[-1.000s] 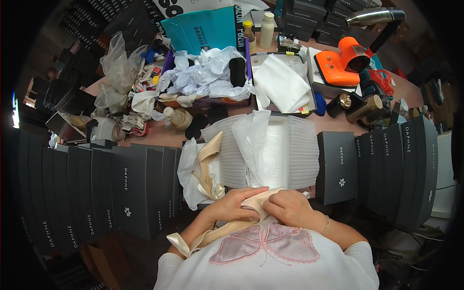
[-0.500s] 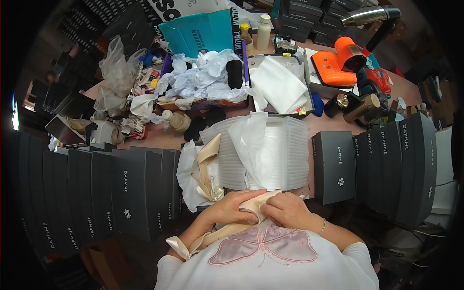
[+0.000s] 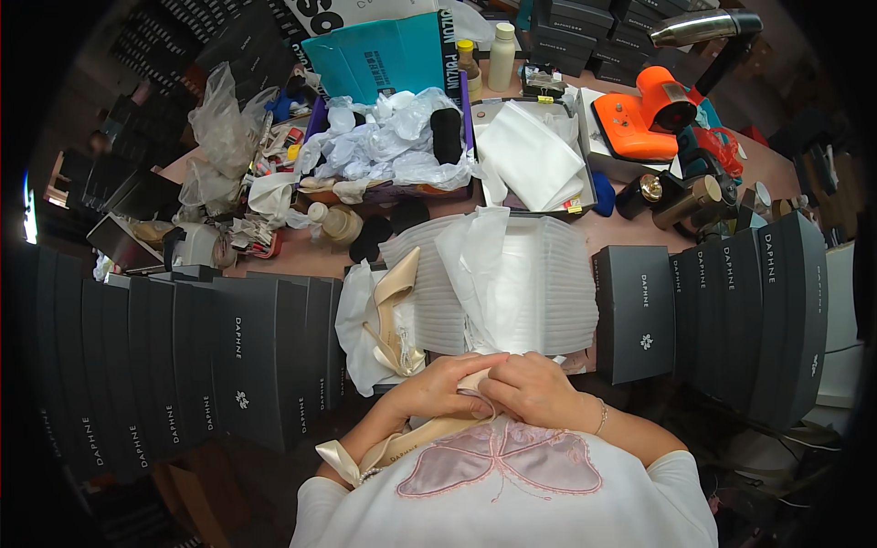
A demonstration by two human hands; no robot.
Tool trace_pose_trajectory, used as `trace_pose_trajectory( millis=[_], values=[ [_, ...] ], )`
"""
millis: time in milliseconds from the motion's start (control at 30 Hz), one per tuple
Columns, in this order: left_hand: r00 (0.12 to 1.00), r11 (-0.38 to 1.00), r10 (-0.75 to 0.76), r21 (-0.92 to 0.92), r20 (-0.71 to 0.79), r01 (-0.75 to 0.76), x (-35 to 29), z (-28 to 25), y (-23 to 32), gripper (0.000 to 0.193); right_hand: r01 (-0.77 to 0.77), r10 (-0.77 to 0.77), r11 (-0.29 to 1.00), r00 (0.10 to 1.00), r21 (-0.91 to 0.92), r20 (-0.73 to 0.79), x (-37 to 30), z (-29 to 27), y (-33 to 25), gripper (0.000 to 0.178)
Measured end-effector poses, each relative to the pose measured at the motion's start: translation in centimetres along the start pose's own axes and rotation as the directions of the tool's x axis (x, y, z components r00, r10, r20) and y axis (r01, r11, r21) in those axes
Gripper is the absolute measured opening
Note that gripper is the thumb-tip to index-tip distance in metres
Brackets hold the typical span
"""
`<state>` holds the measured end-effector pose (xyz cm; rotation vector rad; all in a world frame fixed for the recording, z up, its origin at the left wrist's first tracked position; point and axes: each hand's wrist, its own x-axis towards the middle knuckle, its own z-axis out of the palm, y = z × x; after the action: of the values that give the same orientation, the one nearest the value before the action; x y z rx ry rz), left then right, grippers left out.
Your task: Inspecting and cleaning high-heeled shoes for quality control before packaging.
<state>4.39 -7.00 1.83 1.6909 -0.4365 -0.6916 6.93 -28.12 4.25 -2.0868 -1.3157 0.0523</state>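
Both bare forearms angle inward from the sides and meet low in front of the person's belly. The left forearm (image 3: 367, 435) rises to its wrist (image 3: 393, 407), and the left hand (image 3: 434, 382) reaches across to the right, fingers (image 3: 475, 363) stretched forward and together in a grip, the thumb (image 3: 468, 403) on the side nearer the body. The right forearm (image 3: 644, 444) slants in from the other side, its wrist (image 3: 596, 414) bent a little. I see the right hand (image 3: 534, 391) from its back, knuckles up, fingers curled in against the left hand's, their tips hidden from me.
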Motion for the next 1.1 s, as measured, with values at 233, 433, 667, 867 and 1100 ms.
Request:
trace_pose_trajectory(
  millis=[233,433,667,867,1100],
  values=[
    [0.998,0.999,0.051,0.019,-0.019,-0.051,0.3,-0.2,-0.4,0.081,0.052,-0.051,0.998,0.998,-0.039,0.028,-0.2,-0.6,0.4,0.023],
    [0.997,0.997,-0.069,-0.017,0.014,0.070,0.0,-0.7,0.2,0.082,0.047,-0.038,0.995,0.994,-0.093,0.101,-1.2,-1.6,0.5,0.018],
    [0.997,0.997,-0.071,-0.004,0.024,0.071,-0.1,-0.2,0.3,0.082,0.044,-0.032,0.994,0.992,-0.095,0.126,-1.7,-1.7,0.8,0.023],
    [0.999,0.999,-0.035,0.032,0.005,0.035,0.1,-0.3,-0.3,0.083,0.032,-0.020,0.996,0.991,-0.089,0.129,-1.2,-1.4,0.9,0.023],
    [1.000,1.000,0.001,0.010,0.002,-0.001,0.2,0.0,-0.2,0.080,-0.003,0.008,0.997,0.998,-0.077,0.066,-0.1,-1.2,1.0,0.021]
  ],
)
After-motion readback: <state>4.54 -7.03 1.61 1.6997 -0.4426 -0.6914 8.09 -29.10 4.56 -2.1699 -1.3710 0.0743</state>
